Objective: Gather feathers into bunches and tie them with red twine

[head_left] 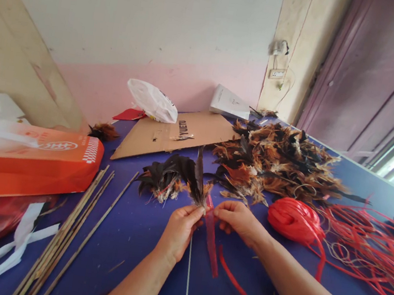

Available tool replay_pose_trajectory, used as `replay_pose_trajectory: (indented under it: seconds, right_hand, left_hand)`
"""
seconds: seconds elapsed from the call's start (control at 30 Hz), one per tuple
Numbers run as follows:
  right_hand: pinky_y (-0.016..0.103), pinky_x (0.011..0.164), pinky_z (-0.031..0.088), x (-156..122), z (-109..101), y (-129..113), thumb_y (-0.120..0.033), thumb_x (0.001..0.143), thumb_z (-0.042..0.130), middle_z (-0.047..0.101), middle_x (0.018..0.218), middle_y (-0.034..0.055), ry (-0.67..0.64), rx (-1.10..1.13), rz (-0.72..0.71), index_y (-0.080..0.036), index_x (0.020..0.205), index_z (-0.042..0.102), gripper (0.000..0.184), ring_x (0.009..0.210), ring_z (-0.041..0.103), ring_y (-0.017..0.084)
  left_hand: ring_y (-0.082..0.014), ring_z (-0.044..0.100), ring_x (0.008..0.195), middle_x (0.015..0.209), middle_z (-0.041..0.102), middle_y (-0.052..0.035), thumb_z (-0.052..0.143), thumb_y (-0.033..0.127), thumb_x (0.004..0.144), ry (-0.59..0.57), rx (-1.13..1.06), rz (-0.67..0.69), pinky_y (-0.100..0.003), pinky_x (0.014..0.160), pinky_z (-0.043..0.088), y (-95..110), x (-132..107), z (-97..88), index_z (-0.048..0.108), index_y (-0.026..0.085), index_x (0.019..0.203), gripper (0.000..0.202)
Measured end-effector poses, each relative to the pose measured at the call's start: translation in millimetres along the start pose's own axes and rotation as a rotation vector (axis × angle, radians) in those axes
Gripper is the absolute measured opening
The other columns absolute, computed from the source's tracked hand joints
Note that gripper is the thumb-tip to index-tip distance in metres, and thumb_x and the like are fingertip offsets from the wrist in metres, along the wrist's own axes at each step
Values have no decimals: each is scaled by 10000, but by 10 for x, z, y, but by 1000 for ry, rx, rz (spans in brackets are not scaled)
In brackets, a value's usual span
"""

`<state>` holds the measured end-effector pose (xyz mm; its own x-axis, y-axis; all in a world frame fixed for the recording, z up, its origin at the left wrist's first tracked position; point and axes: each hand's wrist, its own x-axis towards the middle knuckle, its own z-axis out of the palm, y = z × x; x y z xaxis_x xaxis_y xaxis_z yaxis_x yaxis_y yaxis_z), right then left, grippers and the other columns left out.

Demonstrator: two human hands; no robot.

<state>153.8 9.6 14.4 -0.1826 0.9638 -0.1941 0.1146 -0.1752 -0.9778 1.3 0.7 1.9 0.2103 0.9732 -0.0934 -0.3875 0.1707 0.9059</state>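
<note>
My left hand [180, 228] pinches the quill ends of a small bunch of dark feathers [197, 182] that stands up from the blue table [133, 236]. My right hand [236, 219] is closed on a red plastic strip [211, 240], which meets the feather bunch and hangs down towards me. A string of dark and orange feathers [163, 177] trails to the left of the bunch. A second red strip [233, 279] lies on the table under my right forearm.
A large heap of brown and black feathers [279, 161] lies behind my hands. A red raffia ball [295, 220] and loose red strands [368, 254] sit right. Thin sticks [67, 236], an orange box [26, 162], cardboard [173, 132] and a white bag [152, 100] are left and behind.
</note>
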Motion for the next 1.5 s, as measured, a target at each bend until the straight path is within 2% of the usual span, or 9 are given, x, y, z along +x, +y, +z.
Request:
replay_pose_trajectory:
  seconds: [0.17, 0.33, 0.43, 0.73, 0.97, 1.13, 1.27, 1.37, 1.5]
  right_hand:
    - [165, 365, 314, 12, -39, -16, -306, 659, 580, 553, 535, -16, 36, -15, -34, -138, 675, 581, 169, 420, 442, 56]
    - [169, 406, 330, 24, -9, 9, -320, 654, 596, 520, 497, -34, 123, -100, -140, -151, 718, 604, 180, 452, 449, 66]
    - [168, 403, 320, 25, 0, 8, -278, 658, 574, 512, 491, -36, 144, -89, -131, -148, 683, 604, 136, 439, 435, 60]
    - [164, 385, 320, -26, -6, -87, -233, 642, 559, 516, 461, -36, 99, 37, -59, -135, 648, 588, 102, 415, 436, 56]
    - [165, 388, 317, -9, 0, -42, -275, 628, 604, 504, 454, -39, 55, 10, -57, -134, 648, 591, 143, 414, 425, 52]
    - [173, 393, 321, -16, 27, -6, -254, 616, 616, 508, 467, -40, 12, 11, -45, -147, 640, 579, 115, 429, 444, 62]
    - [172, 395, 315, -20, 9, -8, -254, 610, 633, 502, 462, -49, -23, 56, -45, -153, 647, 552, 135, 422, 441, 59]
    - [169, 403, 315, -12, -25, -19, -274, 601, 657, 500, 474, -56, -48, 173, -36, -155, 668, 531, 187, 424, 437, 54]
    - [168, 438, 333, -2, -39, -18, -281, 600, 677, 522, 536, -48, -84, 316, -29, -150, 748, 553, 233, 471, 458, 52]
  left_hand:
    - [-136, 569, 664, 779, 683, -83, 636, 287, 687, 43, 76, -1, -228, 623, 406, -4, 22, -29, 687, 124, 880, 258]
    - [-131, 554, 636, 772, 681, -87, 626, 311, 695, 21, 162, 16, -238, 625, 402, -24, 6, -18, 688, 123, 879, 270]
    - [-132, 551, 631, 772, 682, -83, 627, 316, 695, 9, 178, 25, -247, 644, 406, -27, -7, -5, 686, 129, 884, 273]
    - [-140, 571, 627, 756, 685, -79, 617, 296, 706, -27, 116, 8, -271, 675, 426, -8, -18, 9, 684, 126, 881, 253]
    - [-170, 595, 760, 838, 690, -68, 629, 269, 692, -30, 96, 58, -272, 736, 422, 40, -48, 49, 681, 157, 909, 249]
    - [-183, 603, 781, 830, 693, -71, 636, 262, 685, -48, 75, 43, -293, 774, 418, 35, -41, 46, 675, 147, 924, 268]
    - [-155, 601, 712, 767, 694, -65, 650, 253, 673, -18, 48, 23, -254, 711, 429, 29, -33, 34, 686, 135, 884, 244]
    - [-107, 573, 597, 680, 682, -43, 663, 239, 665, -8, -12, -19, -211, 621, 425, 31, -34, 36, 690, 129, 843, 212]
    - [-97, 564, 560, 633, 670, -35, 685, 242, 640, -11, -81, -63, -201, 588, 424, 42, -46, 56, 691, 121, 807, 206]
